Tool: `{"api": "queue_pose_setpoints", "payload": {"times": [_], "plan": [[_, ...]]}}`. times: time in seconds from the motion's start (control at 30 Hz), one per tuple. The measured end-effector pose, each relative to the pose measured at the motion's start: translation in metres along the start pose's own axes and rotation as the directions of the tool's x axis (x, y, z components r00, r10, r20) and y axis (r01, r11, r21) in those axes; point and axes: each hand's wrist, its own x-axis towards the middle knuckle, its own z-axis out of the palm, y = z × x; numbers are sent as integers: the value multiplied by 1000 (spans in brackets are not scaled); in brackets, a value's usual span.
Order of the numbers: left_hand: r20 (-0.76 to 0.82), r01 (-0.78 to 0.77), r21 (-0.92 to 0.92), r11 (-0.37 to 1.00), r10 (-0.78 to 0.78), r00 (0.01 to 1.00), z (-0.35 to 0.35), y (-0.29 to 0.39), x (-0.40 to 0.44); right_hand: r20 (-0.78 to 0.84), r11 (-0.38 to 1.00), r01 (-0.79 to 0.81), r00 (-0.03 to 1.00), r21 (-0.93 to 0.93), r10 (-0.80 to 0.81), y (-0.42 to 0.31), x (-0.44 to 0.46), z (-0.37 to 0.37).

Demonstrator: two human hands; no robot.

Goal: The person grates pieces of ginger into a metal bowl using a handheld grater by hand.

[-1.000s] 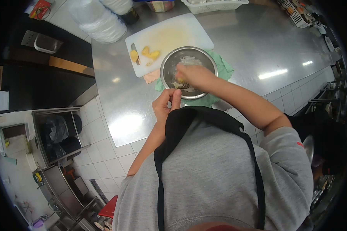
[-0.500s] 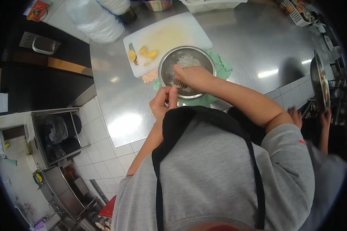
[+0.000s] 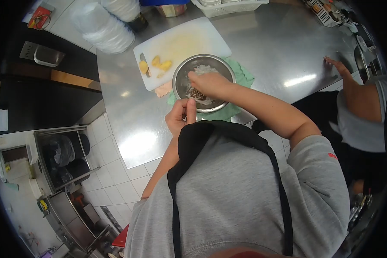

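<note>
A steel bowl (image 3: 176, 84) with pale shreds (image 3: 205, 69) in it rests on a green cloth (image 3: 241, 77), partly beside the cutting board. Inside the bowl a small metal grater (image 3: 196, 93) lies at a slant. At the bowl's near rim my left hand (image 3: 180, 115) is closed, thumb and fingers pinching the grater's end. Over the grater, my right hand (image 3: 210, 84) is closed with its fingertips hidden; what it holds cannot be made out. Yellow peeled pieces (image 3: 164, 65) and a knife (image 3: 145, 64) lie on the white cutting board (image 3: 189, 34).
Stacked plastic-wrapped containers (image 3: 109, 36) stand at the back left of the steel table (image 3: 271, 47). A white basket (image 3: 232, 7) holds dishes at the back. At the right, a co-worker's arm (image 3: 346, 75) reaches over the table's edge, near a pan (image 3: 362, 64).
My right hand has shifted slightly over the grater, showing more of its holes. A co-worker at the right has moved in closer, with a hand now at the table; the pan has moved back.
</note>
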Motion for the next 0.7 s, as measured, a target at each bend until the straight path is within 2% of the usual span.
{"api": "queue_pose_setpoints", "payload": {"times": [0.07,0.2,0.3,0.33,0.4,0.43,0.47,0.53,0.6,0.67,0.7], "plan": [[-49,52,-97,994,-57,997,-2,1,1,3,997,70,998,30,-70,-13,-7,-4],[-41,46,-16,999,-47,998,0,-6,2,-110,1000,-21,994,-11,20,8,5,6],[-35,20,-63,998,-22,999,-1,5,2,58,994,-69,996,-81,73,-7,2,2],[-42,30,-124,992,-35,998,-2,7,3,55,994,-71,996,-83,76,-10,-2,2],[-55,48,-182,982,-59,997,-4,4,0,-32,996,76,997,37,-75,-13,-7,5],[-30,59,-124,991,-63,998,-5,0,-3,-46,999,-26,999,-25,25,-3,-2,5],[-13,55,-72,996,-56,998,-3,-3,-1,-50,999,-23,999,-32,21,9,6,5],[-28,56,-89,994,-58,998,-2,3,1,-60,996,-69,996,-48,66,13,10,5],[-42,59,-103,993,-64,997,-3,3,1,-30,998,-53,998,-36,52,-1,1,5],[-56,43,-105,994,-49,997,-1,-3,0,50,998,61,997,30,-63,-21,-9,-3],[-47,58,-96,994,-63,997,-3,-2,-5,48,999,-23,999,44,21,-12,-8,-1]]}}
